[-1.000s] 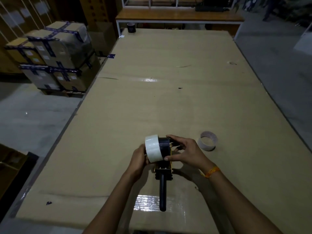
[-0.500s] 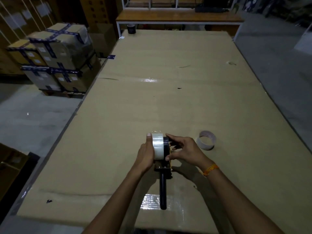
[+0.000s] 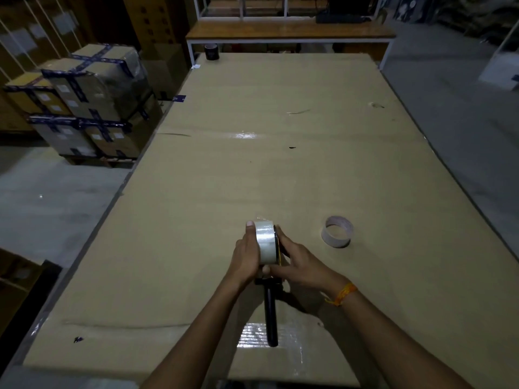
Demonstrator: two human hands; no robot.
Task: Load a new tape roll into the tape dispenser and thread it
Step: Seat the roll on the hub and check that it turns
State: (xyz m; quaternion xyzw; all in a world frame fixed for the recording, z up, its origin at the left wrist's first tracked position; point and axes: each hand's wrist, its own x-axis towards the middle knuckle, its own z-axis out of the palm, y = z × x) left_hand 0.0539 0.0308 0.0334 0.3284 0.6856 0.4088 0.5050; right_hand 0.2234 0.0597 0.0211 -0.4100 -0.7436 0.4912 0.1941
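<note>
A full roll of clear tape (image 3: 265,241) sits pressed against the side of the black and yellow tape dispenser (image 3: 271,307), whose black handle points toward me on the cardboard-covered table (image 3: 295,169). My left hand (image 3: 245,256) holds the roll from the left, thumb on its top edge. My right hand (image 3: 302,265) grips the dispenser frame from the right, its thumb under the roll. The dispenser's hub and blade are hidden behind the roll and my hands.
An empty tape core (image 3: 337,232) lies on the table right of my hands. A dark tape roll (image 3: 211,51) stands at the far left corner. Taped cartons (image 3: 90,99) are stacked on the floor to the left. A wooden bench (image 3: 289,32) stands behind the table.
My left hand has pushed the clear roll rightward, from beside the dispenser onto its frame. My right hand has closed in tighter around the frame.
</note>
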